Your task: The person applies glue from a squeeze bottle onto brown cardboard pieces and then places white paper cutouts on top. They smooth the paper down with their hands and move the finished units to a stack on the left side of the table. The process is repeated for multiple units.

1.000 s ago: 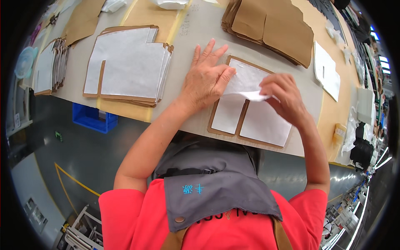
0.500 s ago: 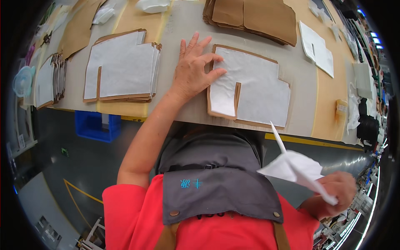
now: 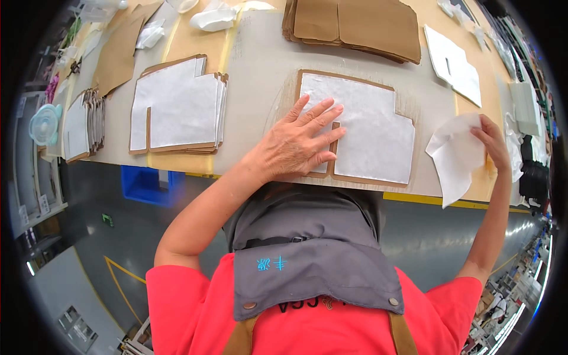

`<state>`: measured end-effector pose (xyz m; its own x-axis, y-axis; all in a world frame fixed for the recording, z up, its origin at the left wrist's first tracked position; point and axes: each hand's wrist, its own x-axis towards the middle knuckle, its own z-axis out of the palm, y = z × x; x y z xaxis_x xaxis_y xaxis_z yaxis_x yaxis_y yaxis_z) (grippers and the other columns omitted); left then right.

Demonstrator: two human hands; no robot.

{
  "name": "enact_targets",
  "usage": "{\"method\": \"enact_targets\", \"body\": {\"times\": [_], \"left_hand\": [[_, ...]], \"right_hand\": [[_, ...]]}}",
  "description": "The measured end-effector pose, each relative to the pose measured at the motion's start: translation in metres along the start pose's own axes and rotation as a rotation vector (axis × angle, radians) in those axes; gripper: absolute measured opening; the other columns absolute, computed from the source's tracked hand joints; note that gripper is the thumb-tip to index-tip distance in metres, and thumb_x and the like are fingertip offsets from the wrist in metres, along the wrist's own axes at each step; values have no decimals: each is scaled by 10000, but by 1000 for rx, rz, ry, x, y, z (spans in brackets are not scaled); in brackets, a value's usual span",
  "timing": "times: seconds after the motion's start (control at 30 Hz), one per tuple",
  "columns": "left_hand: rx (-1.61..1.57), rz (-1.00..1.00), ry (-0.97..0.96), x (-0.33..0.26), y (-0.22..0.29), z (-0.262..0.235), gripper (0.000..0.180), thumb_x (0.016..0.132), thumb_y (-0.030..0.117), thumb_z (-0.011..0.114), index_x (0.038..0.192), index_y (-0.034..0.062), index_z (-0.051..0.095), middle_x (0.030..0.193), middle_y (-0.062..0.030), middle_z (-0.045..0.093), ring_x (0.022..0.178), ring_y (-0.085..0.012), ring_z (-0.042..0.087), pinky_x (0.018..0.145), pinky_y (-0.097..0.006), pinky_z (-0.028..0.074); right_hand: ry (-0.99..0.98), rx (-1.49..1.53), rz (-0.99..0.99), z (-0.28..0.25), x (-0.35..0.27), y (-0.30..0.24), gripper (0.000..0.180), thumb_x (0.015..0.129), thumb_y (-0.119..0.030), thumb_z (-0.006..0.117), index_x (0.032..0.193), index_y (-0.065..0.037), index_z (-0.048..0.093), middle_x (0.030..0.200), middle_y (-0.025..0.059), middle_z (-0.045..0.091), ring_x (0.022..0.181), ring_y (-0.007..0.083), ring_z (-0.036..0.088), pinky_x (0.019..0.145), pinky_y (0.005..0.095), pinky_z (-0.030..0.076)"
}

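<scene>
My left hand lies with spread fingers on a white sheet, which covers a brown notched panel near the table's front edge. The hand rests over the left part of the sheet, hiding some of it and part of the slot. At the right, my right hand pinches a loose, limp white paper sheet by its upper right corner. That paper hangs partly past the table's front edge.
A stack of white-faced brown panels lies to the left, with more panels beyond it. Brown panels are piled at the back. White cut sheets lie back right. Below the table is a blue crate.
My left hand has moved from the panel's upper left edge down onto the sheet and flattened. My right hand has risen from below the table edge to the right side, still holding the loose paper.
</scene>
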<state>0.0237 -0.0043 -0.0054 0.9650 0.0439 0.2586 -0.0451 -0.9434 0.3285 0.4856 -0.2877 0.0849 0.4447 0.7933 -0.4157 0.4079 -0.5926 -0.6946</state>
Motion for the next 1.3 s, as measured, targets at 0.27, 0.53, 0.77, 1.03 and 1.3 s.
{"method": "enact_targets", "body": {"times": [0.27, 0.53, 0.77, 1.03, 1.3], "left_hand": [[79, -68, -77, -4, -14, -5, 613, 1035, 531, 440, 1528, 168, 467, 1641, -107, 331, 1535, -290, 269, 1268, -522, 132], [190, -139, -145, -1, -17, -17, 699, 1028, 546, 422, 1595, 143, 344, 1670, -96, 281, 1557, -249, 220, 1272, -524, 77], [-81, 134, -234, 9, 42, 18, 796, 972, 614, 467, 1585, 123, 341, 1666, -85, 293, 1549, -230, 238, 1274, -512, 92], [-125, 180, -255, -4, 63, 20, 769, 977, 656, 431, 1586, 193, 347, 1671, -51, 275, 1547, -203, 231, 1285, -492, 104], [-85, -9, -124, -5, 44, 8, 766, 1014, 609, 419, 1567, 84, 356, 1637, -164, 322, 1530, -298, 278, 1254, -543, 124]], "right_hand": [[424, -519, -102, 11, 0, 11, 564, 980, -161, 632, 1511, -86, 457, 1496, 87, 521, 1383, 258, 475, 1152, 382, 367], [380, -527, -454, 101, 4, -93, 465, 964, -106, 659, 1415, -70, 551, 1441, 103, 573, 1353, 269, 522, 1131, 363, 388], [257, -429, -619, 178, 55, -131, 459, 906, -184, 730, 1331, -74, 597, 1321, 135, 611, 1259, 328, 551, 1057, 406, 445], [80, -357, -383, 188, 81, -147, 386, 813, -268, 826, 1028, -34, 607, 960, 99, 635, 917, 266, 612, 789, 394, 500], [-89, -259, -205, 171, 89, -137, 352, 796, -267, 847, 910, -11, 634, 722, -43, 471, 699, 81, 434, 619, 287, 383]]}}
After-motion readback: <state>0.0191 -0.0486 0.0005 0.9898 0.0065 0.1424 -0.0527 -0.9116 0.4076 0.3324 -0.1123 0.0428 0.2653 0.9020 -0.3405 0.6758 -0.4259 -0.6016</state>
